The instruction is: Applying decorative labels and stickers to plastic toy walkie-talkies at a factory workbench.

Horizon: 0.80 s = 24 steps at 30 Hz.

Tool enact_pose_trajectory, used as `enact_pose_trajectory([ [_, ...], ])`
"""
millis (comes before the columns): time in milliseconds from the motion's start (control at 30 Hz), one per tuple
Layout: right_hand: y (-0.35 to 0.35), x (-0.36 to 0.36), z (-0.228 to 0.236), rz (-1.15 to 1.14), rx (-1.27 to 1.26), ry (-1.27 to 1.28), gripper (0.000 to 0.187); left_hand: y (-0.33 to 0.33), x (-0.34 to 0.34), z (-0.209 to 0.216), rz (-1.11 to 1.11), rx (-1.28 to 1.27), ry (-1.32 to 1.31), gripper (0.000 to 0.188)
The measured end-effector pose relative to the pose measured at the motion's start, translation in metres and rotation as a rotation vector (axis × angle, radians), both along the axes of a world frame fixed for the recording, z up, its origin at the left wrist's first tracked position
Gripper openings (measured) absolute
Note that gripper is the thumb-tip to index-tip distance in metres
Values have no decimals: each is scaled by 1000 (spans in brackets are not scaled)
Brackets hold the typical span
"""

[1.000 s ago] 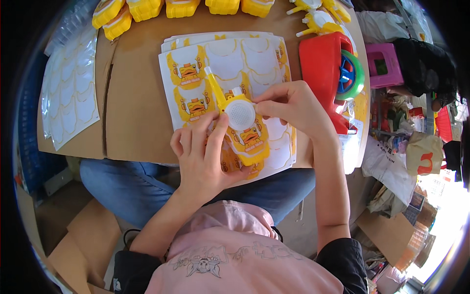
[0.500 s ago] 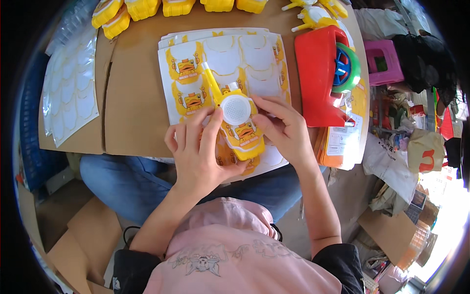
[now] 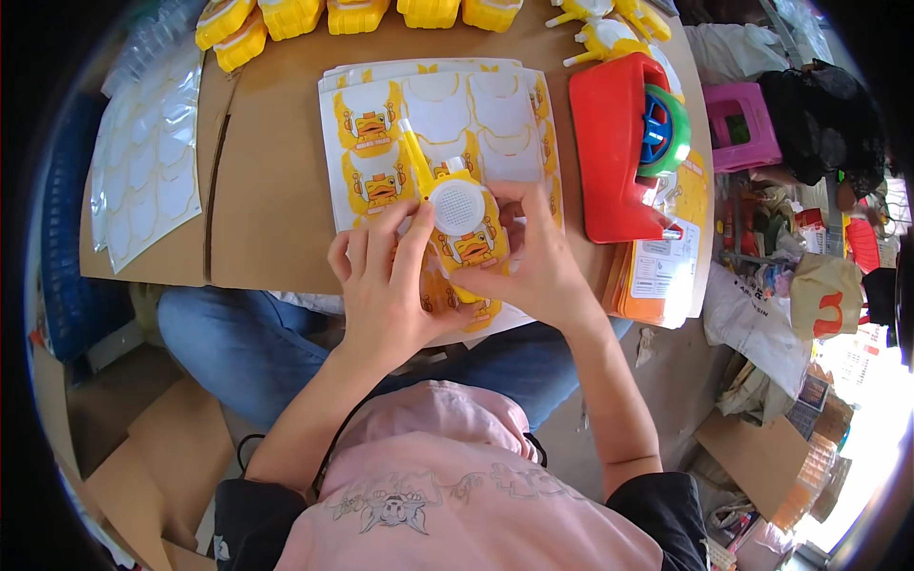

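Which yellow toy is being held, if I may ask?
The yellow toy over the sticker sheets, between the left hand and right hand; the other yellow toys lie farther away, untouched.

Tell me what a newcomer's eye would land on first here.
Likely first is the big red plastic tape dispenser with its green, blue-hubbed roll, on the right of the brown cardboard work surface. Next comes the yellow plastic toy handset with a round white grille, held at centre between the left hand and right hand, above white sheets printed with yellow ducks.
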State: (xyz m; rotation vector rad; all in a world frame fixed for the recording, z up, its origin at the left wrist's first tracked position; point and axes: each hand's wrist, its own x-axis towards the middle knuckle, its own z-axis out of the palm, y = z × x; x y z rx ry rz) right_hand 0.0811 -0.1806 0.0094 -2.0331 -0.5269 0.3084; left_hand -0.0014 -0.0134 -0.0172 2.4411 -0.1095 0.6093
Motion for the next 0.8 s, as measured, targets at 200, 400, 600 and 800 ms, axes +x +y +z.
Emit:
enact_pose_trajectory([
  [200, 26, -7, -3, -205, -203, -222, 64, 0, -2, -5, 22, -6, -41, 100],
  [400, -8, 17, 9, -45, 142, 355, 37, 0, -1, 0, 18, -11, 0, 101],
  [600, -28, 31, 12, 74, 105, 525, 48, 1, 2, 1, 19, 3, 9, 102],
  [800, -5, 3, 30, -53, 334, 276, 54, 7, 5, 34, -2, -43, -53, 103],
])
